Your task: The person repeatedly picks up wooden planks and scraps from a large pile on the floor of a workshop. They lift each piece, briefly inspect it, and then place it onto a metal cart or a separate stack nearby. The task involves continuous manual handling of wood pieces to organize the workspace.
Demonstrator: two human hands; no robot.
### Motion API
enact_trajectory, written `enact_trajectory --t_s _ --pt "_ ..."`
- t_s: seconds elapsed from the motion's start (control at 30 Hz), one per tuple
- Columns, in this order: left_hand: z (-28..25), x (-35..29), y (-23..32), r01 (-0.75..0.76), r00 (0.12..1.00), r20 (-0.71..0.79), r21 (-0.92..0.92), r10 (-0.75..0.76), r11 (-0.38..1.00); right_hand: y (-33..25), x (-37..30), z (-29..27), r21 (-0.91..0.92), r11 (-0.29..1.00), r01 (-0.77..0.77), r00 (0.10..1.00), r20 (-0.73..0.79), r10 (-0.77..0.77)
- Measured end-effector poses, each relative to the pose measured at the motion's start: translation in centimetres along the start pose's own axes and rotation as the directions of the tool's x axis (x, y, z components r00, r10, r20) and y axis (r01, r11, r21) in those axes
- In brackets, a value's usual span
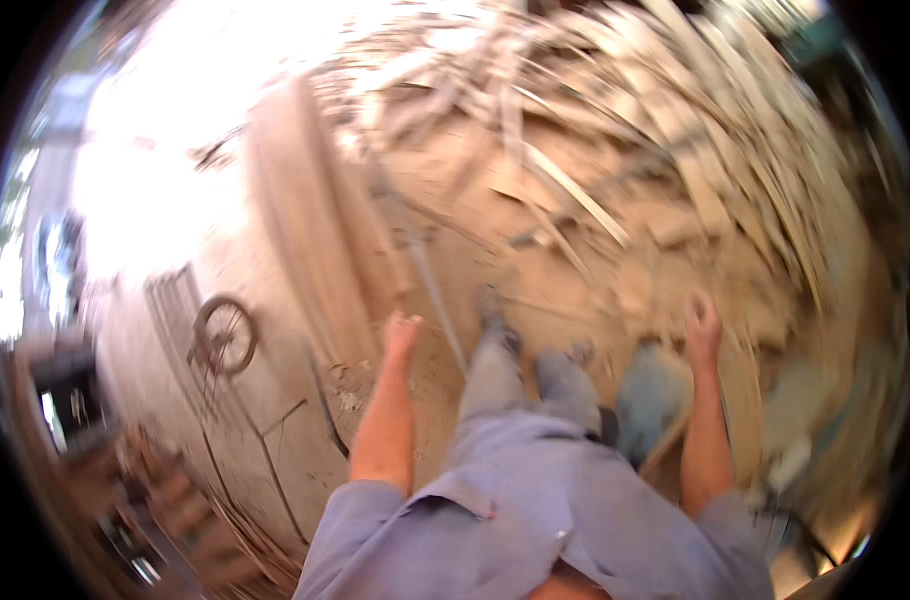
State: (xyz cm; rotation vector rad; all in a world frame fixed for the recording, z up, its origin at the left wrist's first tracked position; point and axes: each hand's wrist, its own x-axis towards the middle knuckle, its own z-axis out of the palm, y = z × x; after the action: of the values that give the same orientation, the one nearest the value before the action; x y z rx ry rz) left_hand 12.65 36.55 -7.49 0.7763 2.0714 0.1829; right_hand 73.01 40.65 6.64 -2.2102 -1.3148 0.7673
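My left hand (403,332) hangs beside the near part of a long, wide stack of wooden boards (305,210). Its fingers look loosely curled, with nothing visible in them; blur hides whether it touches the wood. Out to the right, my right hand (703,325) is closed like a fist, and I see nothing in it. Beneath that arm is a worn blue-grey curved object (647,400) whose kind I cannot make out. Between my arms, my legs stand on a dusty brown floor (565,270).
Loose wooden slats and offcuts (675,130) lie heaped ahead and to the right. A spoked wheel (226,335) with thin metal rods is on the left. A narrow pale bar (437,290) lies ahead of my feet. More stacked wood (175,500) fills the lower left.
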Motion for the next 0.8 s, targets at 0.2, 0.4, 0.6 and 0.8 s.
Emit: enact_trajectory --t_s 0.2,0.4,0.6,0.8 --pt "11.1 -5.9 8.8 -0.124 0.978 0.139 -0.196 0.152 0.973 11.7 -4.6 -13.1 -0.277 0.947 -0.161 0.908 -0.419 0.032" --pt "22.8 -7.9 12.8 -0.15 0.891 0.44 0.05 0.113 0.987 23.2 -8.7 -14.0 -0.331 0.903 -0.273 0.837 -0.545 0.054" --pt "32.1 -13.5 24.6 -0.119 0.761 0.649 0.103 0.024 0.988 20.6 -7.2 -11.8 -0.357 0.865 -0.352 0.78 -0.623 0.06" --pt "44.8 -2.4 24.1 -0.095 0.575 0.817 0.124 -0.047 0.988 20.8 -6.7 -12.0 -0.336 0.867 -0.369 0.809 -0.576 0.121"
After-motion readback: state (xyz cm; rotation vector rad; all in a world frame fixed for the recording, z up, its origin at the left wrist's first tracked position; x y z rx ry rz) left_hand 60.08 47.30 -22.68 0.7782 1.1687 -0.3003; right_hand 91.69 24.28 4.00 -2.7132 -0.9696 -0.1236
